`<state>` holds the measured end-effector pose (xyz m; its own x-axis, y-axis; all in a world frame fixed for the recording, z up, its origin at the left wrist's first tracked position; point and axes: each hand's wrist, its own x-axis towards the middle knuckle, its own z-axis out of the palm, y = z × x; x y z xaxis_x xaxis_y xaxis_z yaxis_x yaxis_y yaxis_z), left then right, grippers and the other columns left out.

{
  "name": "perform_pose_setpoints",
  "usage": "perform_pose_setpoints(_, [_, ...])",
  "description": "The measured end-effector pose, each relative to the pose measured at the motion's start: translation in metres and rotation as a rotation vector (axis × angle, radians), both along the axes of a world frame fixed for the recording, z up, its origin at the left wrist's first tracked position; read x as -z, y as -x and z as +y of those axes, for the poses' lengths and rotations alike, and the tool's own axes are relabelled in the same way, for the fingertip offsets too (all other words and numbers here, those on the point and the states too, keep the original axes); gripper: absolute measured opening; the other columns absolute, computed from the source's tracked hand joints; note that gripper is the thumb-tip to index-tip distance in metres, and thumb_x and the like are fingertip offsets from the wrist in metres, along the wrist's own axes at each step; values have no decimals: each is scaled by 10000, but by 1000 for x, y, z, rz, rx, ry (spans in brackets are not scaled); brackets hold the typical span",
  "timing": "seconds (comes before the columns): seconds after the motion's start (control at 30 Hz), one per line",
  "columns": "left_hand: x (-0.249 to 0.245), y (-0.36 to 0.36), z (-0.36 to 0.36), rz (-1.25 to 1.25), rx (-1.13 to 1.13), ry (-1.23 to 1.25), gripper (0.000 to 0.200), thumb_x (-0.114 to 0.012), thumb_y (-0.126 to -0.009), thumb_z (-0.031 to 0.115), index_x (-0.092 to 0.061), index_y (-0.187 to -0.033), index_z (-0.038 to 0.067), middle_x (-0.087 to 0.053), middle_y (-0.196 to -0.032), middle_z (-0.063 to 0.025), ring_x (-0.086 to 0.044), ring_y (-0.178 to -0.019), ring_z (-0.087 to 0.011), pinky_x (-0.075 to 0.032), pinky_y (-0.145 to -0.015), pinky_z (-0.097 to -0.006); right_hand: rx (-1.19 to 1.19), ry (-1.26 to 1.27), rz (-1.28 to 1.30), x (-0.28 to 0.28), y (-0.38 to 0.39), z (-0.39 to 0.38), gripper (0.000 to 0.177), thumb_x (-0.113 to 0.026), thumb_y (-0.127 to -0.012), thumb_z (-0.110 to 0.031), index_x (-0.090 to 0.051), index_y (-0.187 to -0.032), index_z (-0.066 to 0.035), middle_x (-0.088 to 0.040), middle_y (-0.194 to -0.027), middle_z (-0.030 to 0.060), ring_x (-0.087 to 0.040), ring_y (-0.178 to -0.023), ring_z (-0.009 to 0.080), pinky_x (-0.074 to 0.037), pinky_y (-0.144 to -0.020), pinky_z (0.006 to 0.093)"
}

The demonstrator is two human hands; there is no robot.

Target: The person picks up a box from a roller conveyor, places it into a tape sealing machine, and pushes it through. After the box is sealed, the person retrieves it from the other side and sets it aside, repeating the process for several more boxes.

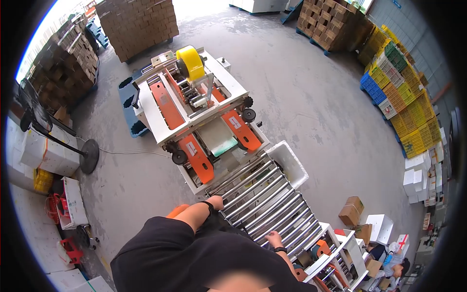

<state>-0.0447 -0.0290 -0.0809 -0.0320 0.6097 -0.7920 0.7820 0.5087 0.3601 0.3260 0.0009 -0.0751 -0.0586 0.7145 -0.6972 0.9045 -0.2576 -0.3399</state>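
A roller conveyor (265,194) with bare metal rollers runs diagonally in front of me. My left hand (215,202) rests at its near left edge, close to the end of a roller; the fingers are mostly hidden. Farther right, my right hand (275,238) lies on the rollers near the conveyor's lower side, fingers slightly bent and nothing visible in them. Past the conveyor's upper end stands a carton-sealing machine (204,92) with orange side plates and a large yellow tape roll (190,63).
Beside the conveyor is a white foam box (292,165). A second machine (335,263) adjoins its lower right end, near another person (396,267). A pedestal fan (89,155) stands left. Stacked cartons (138,27) and plastic crates (401,92) line the floor's far edges.
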Motion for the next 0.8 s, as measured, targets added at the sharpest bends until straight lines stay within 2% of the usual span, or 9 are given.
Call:
perform_pose_setpoints(0.13, [-26, -3, 8, 35, 35, -57, 278, -537, -668, 146, -648, -877, 0, -610, -945, -205, -584, -910, -322, -471, -786, -380, -63, 158, 157, 3, 22, 4, 639, -779, -577, -269, -534, -1108, -12, -601, -993, 112, -586, -911, 214, -467, -783, 306])
perform_pose_setpoints(0.27, [-81, -5, 10, 50, -81, 92, 307, -554, -677, 198, -653, -914, 29, -612, -982, -169, -576, -938, -309, -469, -800, -365, -114, 198, 124, -16, 24, 18, 759, -804, -556, -344, -496, -1156, 4, -567, -1077, 132, -572, -947, 237, -455, -815, 313])
perform_pose_setpoints(0.33, [-74, -3, 5, 70, -68, 114, 320, -569, -687, 226, -653, -936, 43, -615, -996, -153, -580, -956, -284, -474, -806, -356, -174, 265, 154, -31, 20, 23, 805, -788, -565, -375, -469, -1188, 23, -583, -1045, 144, -573, -943, 232, -447, -822, 307])
perform_pose_setpoints(0.43, [-81, 0, 2, 24, -276, 250, 351, -596, -688, 277, -651, -951, 53, -614, -1015, -141, -583, -972, -259, -479, -812, -351, -153, 272, 185, -9, 3, 18, 519, -664, -691, -320, -554, -1081, 7, -622, -924, 124, -593, -856, 210, -458, -756, 307])
perform_pose_setpoints(0.57, [-69, 1, -2, 93, -144, 126, 340, -588, -689, 258, -651, -953, 53, -612, -1016, -146, -576, -979, -271, -474, -821, -355, -57, 93, 170, 62, -34, 6, 311, -520, -754, -252, -626, -960, -45, -644, -789, 88, -608, -739, 192, -469, -666, 321])
perform_pose_setpoints(0.6, [-71, -1, -2, 92, -140, 129, 335, -584, -690, 250, -651, -952, 53, -612, -1015, -147, -574, -981, -273, -472, -823, -356, -13, 25, 136, 51, -28, 5, 287, -487, -764, -226, -634, -938, -51, -645, -763, 81, -609, -725, 191, -470, -658, 328])
perform_pose_setpoints(0.63, [-72, -2, -2, 92, -136, 132, 330, -579, -692, 242, -651, -952, 53, -612, -1014, -149, -573, -982, -275, -470, -825, -357, 147, 115, 127, 38, -26, 8, 295, -506, -728, -192, -630, -952, -45, -649, -769, 86, -613, -697, 210, -474, -627, 343])
perform_pose_setpoints(0.73, [-67, -5, -2, 87, -97, 115, 312, -564, -694, 217, -654, -943, 53, -613, -1006, -152, -571, -979, -281, -465, -827, -364, 56, 79, 118, 31, -33, 4, 330, -546, -687, -189, -626, -975, -48, -651, -783, 102, -621, -677, 218, -484, -618, 333])
perform_pose_setpoints(0.8, [-61, -7, -5, 87, -86, 39, 287, -553, -698, 267, -653, -807, 21, -631, -807, -125, -607, -786, -248, -485, -715, -353, 27, 63, 122, 36, -38, 5, 356, -569, -668, -190, -621, -992, -51, -651, -795, 110, -626, -690, 219, -490, -630, 322])
